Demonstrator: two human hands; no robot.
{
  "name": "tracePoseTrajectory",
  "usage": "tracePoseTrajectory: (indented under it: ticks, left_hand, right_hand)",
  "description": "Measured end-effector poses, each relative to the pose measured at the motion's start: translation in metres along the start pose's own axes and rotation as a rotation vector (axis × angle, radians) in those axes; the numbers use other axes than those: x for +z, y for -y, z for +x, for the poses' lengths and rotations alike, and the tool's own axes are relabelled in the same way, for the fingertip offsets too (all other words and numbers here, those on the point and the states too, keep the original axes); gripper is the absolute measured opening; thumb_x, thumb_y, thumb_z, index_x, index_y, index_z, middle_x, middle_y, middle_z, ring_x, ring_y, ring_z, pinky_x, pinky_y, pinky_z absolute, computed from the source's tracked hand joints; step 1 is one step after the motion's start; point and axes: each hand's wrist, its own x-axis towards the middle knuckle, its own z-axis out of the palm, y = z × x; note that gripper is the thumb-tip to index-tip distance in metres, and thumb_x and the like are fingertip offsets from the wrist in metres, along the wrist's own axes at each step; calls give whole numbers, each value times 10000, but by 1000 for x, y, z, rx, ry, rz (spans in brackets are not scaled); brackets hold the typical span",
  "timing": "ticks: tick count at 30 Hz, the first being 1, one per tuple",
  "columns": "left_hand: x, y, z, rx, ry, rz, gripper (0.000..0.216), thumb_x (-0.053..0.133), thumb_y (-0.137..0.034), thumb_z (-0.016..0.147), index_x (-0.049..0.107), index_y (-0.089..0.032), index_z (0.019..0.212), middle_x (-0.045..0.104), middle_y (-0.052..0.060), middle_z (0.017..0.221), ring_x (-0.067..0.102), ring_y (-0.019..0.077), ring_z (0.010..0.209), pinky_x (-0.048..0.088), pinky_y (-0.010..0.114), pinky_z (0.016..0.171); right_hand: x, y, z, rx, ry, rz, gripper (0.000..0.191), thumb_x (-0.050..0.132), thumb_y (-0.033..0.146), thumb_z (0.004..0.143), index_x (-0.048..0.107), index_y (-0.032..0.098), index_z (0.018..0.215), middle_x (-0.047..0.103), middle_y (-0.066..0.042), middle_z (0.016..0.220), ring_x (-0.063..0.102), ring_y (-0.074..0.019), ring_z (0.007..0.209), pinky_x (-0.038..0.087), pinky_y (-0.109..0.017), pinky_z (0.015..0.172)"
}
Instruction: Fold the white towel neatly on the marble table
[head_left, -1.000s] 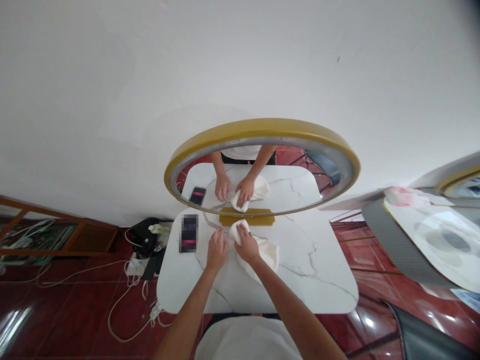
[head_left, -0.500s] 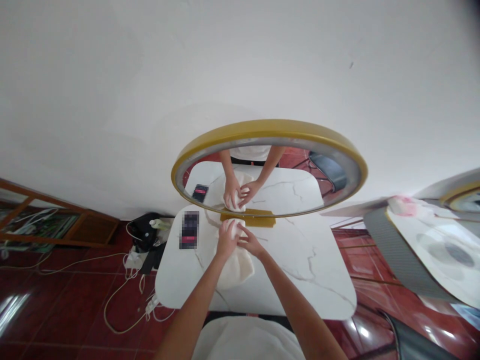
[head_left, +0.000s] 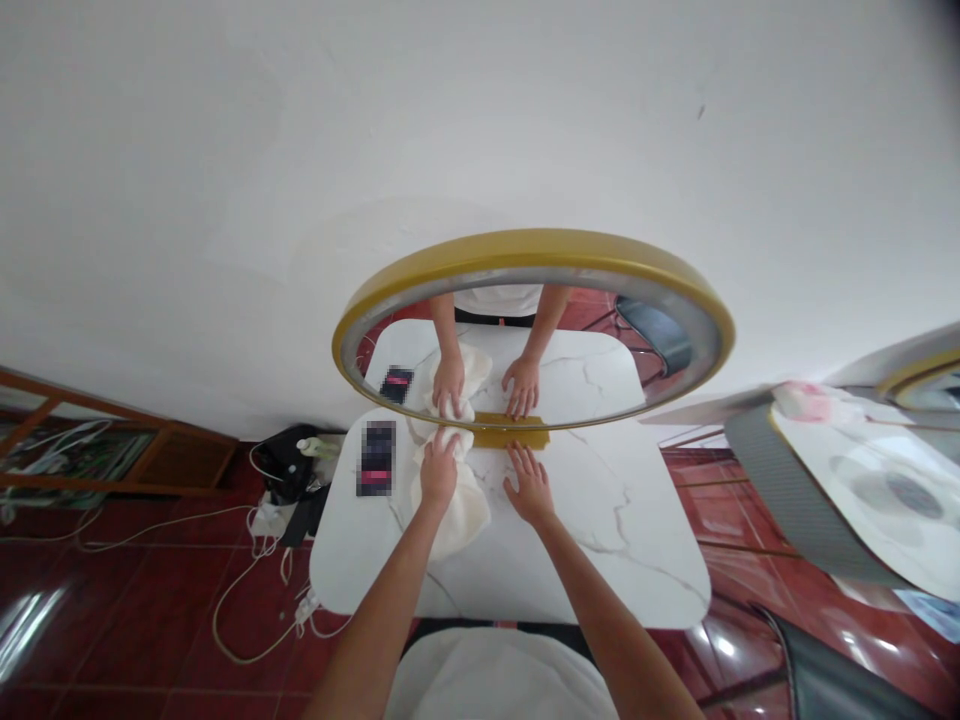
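My left hand [head_left: 439,475] grips the bunched upper end of a cream-white cloth [head_left: 466,515], by the left end of the gold base [head_left: 517,437] of a round mirror. The rest of the cloth spreads loosely over the marble-look table [head_left: 622,560]. To its right, my right hand [head_left: 532,488] is open, fingers spread and pointing at the base, with nothing in it. Above both hands leans the mirror's gold frame [head_left: 534,245], and its glass reflects both hands, the cloth and the table.
A phone-like device [head_left: 376,458], pixelated, lies on the table's left side. Cables and a black bag [head_left: 283,466] are on the red tiled floor to the left, near a wooden cabinet [head_left: 172,450]. A black chair [head_left: 832,660] and a second table [head_left: 832,470] stand at the right.
My hands, together on the cloth before, are now apart. The left one has moved slightly left with the cloth; the right has let go and shifted right, its fingers spreading by the base.
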Motion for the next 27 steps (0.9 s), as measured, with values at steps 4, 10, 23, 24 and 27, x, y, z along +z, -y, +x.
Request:
tracePoseTrajectory:
  ticks: [4, 10, 23, 24, 27]
  left_hand:
    - [-1, 6, 11, -43, -14, 6, 509, 422, -91, 840, 513, -312, 1289, 367, 3, 1454, 470, 240, 1160, 436, 405, 983]
    - [-5, 13, 29, -46, -3, 1, 485, 396, -123, 865, 513, -292, 1305, 397, 53, 1428, 472, 256, 1164, 411, 416, 1004]
    - [3, -8, -2, 16, 39, 49, 555, 395, -82, 827, 451, -253, 1352, 400, 73, 1417, 456, 266, 1167, 418, 403, 985]
    - [5, -12, -6, 30, 45, 41, 562, 400, -77, 822, 448, -257, 1353, 398, 70, 1421, 451, 263, 1178, 413, 402, 994]
    - [10, -25, -14, 99, 79, 5, 584, 406, -66, 816, 434, -288, 1355, 390, 43, 1435, 438, 250, 1207, 392, 411, 1025]
  right_hand:
    - [7, 1, -1, 9, 22, -55, 694, 380, 258, 856, 82, 267, 1483, 134, 25, 1546, 49, -173, 1418, 186, -431, 1121]
    - [6, 1, -2, 12, 46, -55, 715, 384, 259, 852, 47, 276, 1482, 91, 42, 1550, 20, -160, 1419, 159, -440, 1130]
    - [6, 1, -2, 5, 54, -56, 754, 415, 266, 833, 33, 272, 1482, 90, 30, 1551, 22, -167, 1420, 175, -451, 1122]
    - [6, 1, -2, 2, 53, -60, 755, 418, 267, 832, 34, 271, 1482, 89, 27, 1551, 25, -170, 1420, 178, -450, 1121]
    - [6, 1, -2, 2, 52, -76, 762, 424, 264, 829, 33, 269, 1483, 91, 19, 1551, 30, -174, 1420, 178, -443, 1120]
